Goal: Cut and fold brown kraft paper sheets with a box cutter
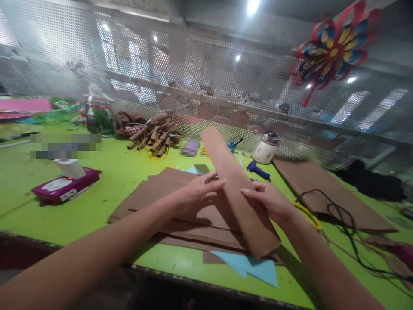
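Note:
A long folded strip of brown paper (232, 176) is tilted above the table, its top end leaning away to the left. My right hand (272, 200) grips its right edge, thumb on the near face and fingers behind. My left hand (196, 191) is at the left edge with fingers apart; the thumb tip reaches the strip. Beneath both hands lies a stack of brown paper sheets (145, 196), partly covered by my left forearm. Light blue paper (254, 267) sticks out from under the stack at the front.
On the green table (106, 168) stand a purple power strip (66, 185), a large bottle (100, 114) and a white jug (266, 148). Brown paper rolls (155, 135) lie behind the stack. A blue glue gun (258, 170), black cord (342, 215) and more brown paper (325, 185) are right.

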`<state>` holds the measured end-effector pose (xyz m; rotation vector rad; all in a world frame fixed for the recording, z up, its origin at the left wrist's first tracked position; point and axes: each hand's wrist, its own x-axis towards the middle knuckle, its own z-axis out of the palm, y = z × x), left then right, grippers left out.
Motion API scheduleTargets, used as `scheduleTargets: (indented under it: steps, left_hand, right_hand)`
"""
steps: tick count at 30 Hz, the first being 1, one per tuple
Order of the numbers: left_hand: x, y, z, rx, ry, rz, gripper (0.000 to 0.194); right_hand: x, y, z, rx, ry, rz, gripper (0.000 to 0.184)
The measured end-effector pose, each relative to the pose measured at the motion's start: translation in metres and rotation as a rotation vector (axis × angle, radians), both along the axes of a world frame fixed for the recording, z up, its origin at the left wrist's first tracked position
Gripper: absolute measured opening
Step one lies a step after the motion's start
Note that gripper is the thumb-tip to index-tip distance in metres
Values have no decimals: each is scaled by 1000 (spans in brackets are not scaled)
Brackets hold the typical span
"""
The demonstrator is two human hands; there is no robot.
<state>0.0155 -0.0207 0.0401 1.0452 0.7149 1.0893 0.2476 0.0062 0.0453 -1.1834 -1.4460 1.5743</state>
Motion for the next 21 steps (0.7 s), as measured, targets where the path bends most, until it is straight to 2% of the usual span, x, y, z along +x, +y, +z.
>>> scheduleTargets:
  steps: [1, 3, 5, 6, 7, 9, 11, 12, 13, 14, 17, 21]
  left_hand:
    - [4, 1, -3, -29, -61, -31, 43]
    - [6, 5, -10, -114, -171, -8, 34]
    - [4, 11, -17, -214, -235, 107, 23]
    - [2, 13, -20, -255, -245, 172, 19]
    - [0, 15, -23, -287, -250, 225, 16]
    - [-2, 18, -27, -336, -256, 296, 13]
    - [-3, 19, -29, -375, -256, 309, 13]
    - [-3, 20, -29, -395, -257, 305, 14]
    - [-3, 20, -28, -412, -261, 298, 17]
    - [-3, 20, -27, -427, -265, 284, 19]
    - [-4, 18, -23, -463, -278, 228, 26]
    - [-6, 13, -18, -491, -330, 22, 36]
  right_hand:
    - [-6, -7, -1, -47, 19, 81, 41]
    - [-17, -19, -4, -142, 44, 238, 44]
    - [-25, -27, -9, -166, 18, 354, 46]
    - [-28, -28, -12, -122, -20, 378, 45]
    - [-29, -28, -15, -30, -74, 366, 46]
    - [-29, -25, -20, 273, -202, 230, 49]
    - [-25, -21, -22, 640, -297, 76, 41]
    - [-22, -19, -21, 799, -329, 64, 34]
    - [-20, -19, -20, 925, -356, 97, 32]
    - [-19, -20, -18, 1020, -390, 173, 37]
    - [-19, -27, -11, 1184, -506, 418, 50]
    - [-26, -36, -6, 1332, -505, 522, 28]
